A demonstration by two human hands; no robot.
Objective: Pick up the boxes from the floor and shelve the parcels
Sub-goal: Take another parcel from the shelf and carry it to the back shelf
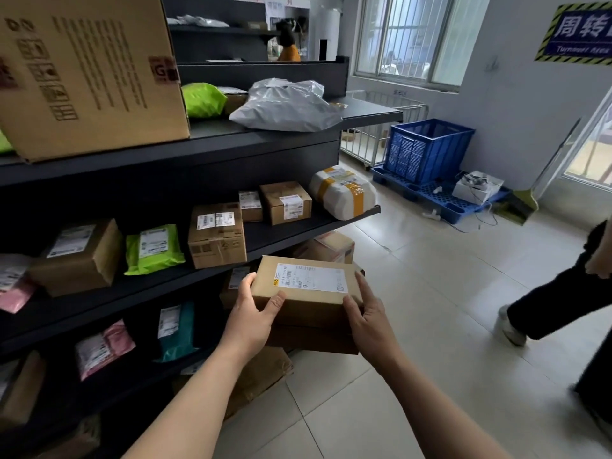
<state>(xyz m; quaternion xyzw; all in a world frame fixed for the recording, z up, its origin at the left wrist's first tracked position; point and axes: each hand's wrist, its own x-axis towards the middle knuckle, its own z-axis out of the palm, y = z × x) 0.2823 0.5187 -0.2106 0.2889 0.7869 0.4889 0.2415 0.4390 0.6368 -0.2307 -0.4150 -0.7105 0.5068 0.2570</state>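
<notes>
I hold a flat brown cardboard box with a white shipping label on top, in front of the dark metal shelf unit. My left hand grips its left end and my right hand grips its right end. A second darker box sits right under it, its lower part hidden by my hands. The box hovers just below the middle shelf's front edge, near a brown parcel standing on that shelf.
The shelves carry many parcels: a large carton and a grey bag on top, green, pink and teal bags lower down. More boxes lie on the floor by the shelf. A person's legs stand at right. A blue crate sits on a pallet.
</notes>
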